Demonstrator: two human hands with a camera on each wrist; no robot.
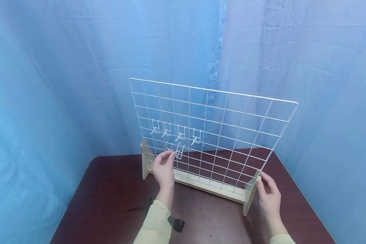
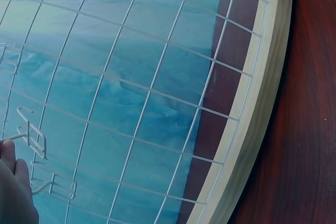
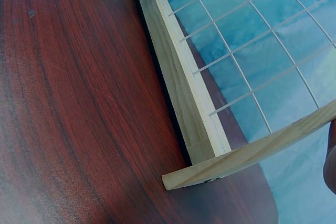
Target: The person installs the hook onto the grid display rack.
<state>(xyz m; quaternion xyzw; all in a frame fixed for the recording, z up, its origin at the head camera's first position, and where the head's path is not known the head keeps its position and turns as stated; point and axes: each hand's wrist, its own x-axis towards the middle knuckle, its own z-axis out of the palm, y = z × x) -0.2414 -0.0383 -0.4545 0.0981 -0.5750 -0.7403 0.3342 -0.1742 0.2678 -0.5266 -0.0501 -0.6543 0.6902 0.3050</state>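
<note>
My left hand point(image 1: 164, 171) pinches the prong of a white wire hook point(image 1: 180, 152) between thumb and fingertips, in front of the lower left of a white wire grid point(image 1: 214, 90). In the left wrist view the same hook point(image 2: 35, 139) overlaps the grid, tilted, beside another hook point(image 2: 62, 186). Several more white hooks point(image 1: 197, 137) hang in a row just above. On the right, my right hand point(image 1: 269, 198) grips the top of the wooden end piece point(image 1: 249, 197) at the grid's side edge, thumb in front. Only a bit of that hand's fingers point(image 3: 331, 169) shows in the right wrist view.
The grid stands in a pale wooden base point(image 1: 211, 190) with a second end piece point(image 1: 145, 162) on the left. Beneath is a dark red wood-grain table point(image 1: 116, 193). Blue curtains point(image 1: 88, 67) hang close behind and at both sides. A black strap point(image 1: 176, 224) sits on the left sleeve.
</note>
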